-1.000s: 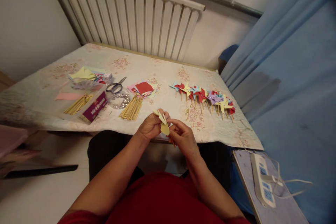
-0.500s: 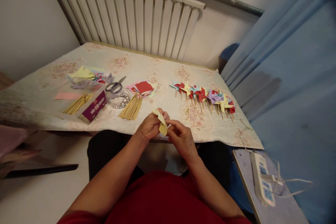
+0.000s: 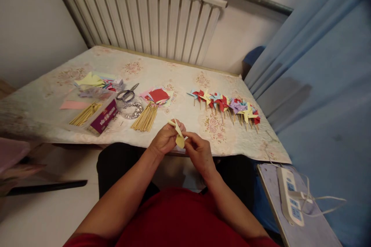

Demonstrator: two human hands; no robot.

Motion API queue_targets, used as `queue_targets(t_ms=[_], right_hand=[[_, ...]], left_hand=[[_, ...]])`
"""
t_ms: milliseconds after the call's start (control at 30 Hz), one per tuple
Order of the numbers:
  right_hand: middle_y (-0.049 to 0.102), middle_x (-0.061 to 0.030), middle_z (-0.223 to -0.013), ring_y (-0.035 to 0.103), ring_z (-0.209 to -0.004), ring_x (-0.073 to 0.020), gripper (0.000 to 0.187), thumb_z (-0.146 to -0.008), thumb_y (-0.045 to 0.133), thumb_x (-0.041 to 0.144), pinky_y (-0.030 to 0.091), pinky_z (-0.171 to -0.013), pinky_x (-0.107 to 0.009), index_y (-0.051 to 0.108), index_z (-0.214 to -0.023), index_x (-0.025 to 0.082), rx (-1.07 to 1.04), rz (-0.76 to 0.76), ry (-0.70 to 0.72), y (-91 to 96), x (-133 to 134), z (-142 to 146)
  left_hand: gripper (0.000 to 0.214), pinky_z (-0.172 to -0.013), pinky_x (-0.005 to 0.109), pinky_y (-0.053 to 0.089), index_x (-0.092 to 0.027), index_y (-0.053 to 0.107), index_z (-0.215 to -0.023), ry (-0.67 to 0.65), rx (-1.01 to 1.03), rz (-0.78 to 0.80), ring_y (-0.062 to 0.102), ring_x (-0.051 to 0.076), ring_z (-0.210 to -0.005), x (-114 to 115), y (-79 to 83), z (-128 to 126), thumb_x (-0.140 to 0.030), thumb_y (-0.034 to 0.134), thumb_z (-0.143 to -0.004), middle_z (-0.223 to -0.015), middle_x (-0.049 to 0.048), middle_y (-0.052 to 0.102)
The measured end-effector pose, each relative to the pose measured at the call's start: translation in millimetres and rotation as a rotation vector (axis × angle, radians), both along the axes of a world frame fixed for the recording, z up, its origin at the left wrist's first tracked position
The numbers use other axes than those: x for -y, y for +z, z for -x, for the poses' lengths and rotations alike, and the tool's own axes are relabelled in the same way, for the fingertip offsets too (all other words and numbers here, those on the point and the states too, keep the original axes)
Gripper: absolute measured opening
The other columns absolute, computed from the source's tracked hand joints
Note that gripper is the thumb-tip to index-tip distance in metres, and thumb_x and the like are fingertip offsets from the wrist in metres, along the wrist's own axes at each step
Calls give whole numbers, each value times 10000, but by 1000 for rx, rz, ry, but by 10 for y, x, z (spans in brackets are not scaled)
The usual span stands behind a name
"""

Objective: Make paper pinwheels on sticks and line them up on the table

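Over the table's front edge my left hand grips a pale yellow paper pinwheel, its blades partly folded. My right hand is closed at the pinwheel's right side, thumb and forefinger pinched against the paper; whether a pin is between them is too small to tell. Ahead and to the left lie a bundle of thin wooden sticks, a stack of coloured paper squares and a clear round dish of silvery pins. Finished paper pinwheels on sticks lie in a row to the right.
Scissors lie behind the dish. A purple-fronted clear box holds more sticks, with cut paper behind it. A radiator lines the back wall. At right, a power strip with cables rests beside a blue curtain.
Both hands stay in nearly the same place. The yellow pinwheel has turned slightly between them, and my right fingers have shifted a little at its edge.
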State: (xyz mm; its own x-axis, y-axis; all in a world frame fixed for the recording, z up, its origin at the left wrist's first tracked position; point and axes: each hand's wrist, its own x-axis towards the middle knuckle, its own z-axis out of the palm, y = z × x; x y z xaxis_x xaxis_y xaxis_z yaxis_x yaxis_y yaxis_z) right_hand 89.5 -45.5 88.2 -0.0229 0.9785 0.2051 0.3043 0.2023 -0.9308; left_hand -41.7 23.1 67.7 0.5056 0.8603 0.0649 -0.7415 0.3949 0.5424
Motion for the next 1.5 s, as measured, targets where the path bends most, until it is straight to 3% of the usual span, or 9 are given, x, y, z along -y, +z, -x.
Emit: queue_targets(t_ms=[333, 567, 833, 1000, 1267, 1500], right_hand=[[580, 47, -629, 514, -507, -93, 273, -792, 579, 219, 407, -520, -215, 658, -1053, 214, -117, 148, -18, -32, -21, -23], [623, 35, -634, 560, -506, -109, 223, -760, 608, 279, 435, -529, -226, 632, -962, 188, -190, 227, -48, -276, -96, -82], [610, 32, -567, 535, -465, -118, 123, -745, 593, 316, 423, -494, -237, 612, -779, 199, -104, 336, -47, -557, -101, -198], [594, 36, -545, 528, -457, -117, 120, -757, 574, 317, 416, -480, -234, 593, -727, 202, -48, 341, -45, -638, -119, -241], [596, 31, -546, 510, -455, -119, 131, -757, 576, 329, 416, -467, -236, 592, -729, 202, -37, 354, -25, -668, -115, -274], [596, 29, -550, 511, -477, -122, 128, -763, 565, 324, 421, -482, -235, 601, -734, 205, -4, 343, -22, -652, -98, -304]], left_hand=[[278, -572, 216, 425, -150, 541, -774, 33, -135, 30, 553, 99, -601, -33, -78, -2, -169, 784, -640, -699, -10, 587], [333, -652, 252, 447, -135, 634, -872, 221, -214, 114, 597, 134, -649, -89, -45, -68, -193, 801, -589, -725, 12, 666], [272, -588, 221, 405, -140, 568, -672, 462, -382, 245, 548, 96, -574, -177, -127, -85, -200, 798, -540, -641, -11, 628], [249, -542, 217, 391, -140, 566, -662, 463, -439, 290, 537, 95, -549, -200, -186, -142, -178, 781, -542, -619, -13, 612], [218, -533, 209, 402, -142, 550, -647, 434, -477, 371, 533, 87, -531, -175, -93, -182, -114, 750, -566, -625, -14, 620], [227, -527, 218, 401, -149, 536, -651, 437, -523, 407, 527, 93, -502, -184, -140, -168, -105, 749, -585, -588, -24, 602]])
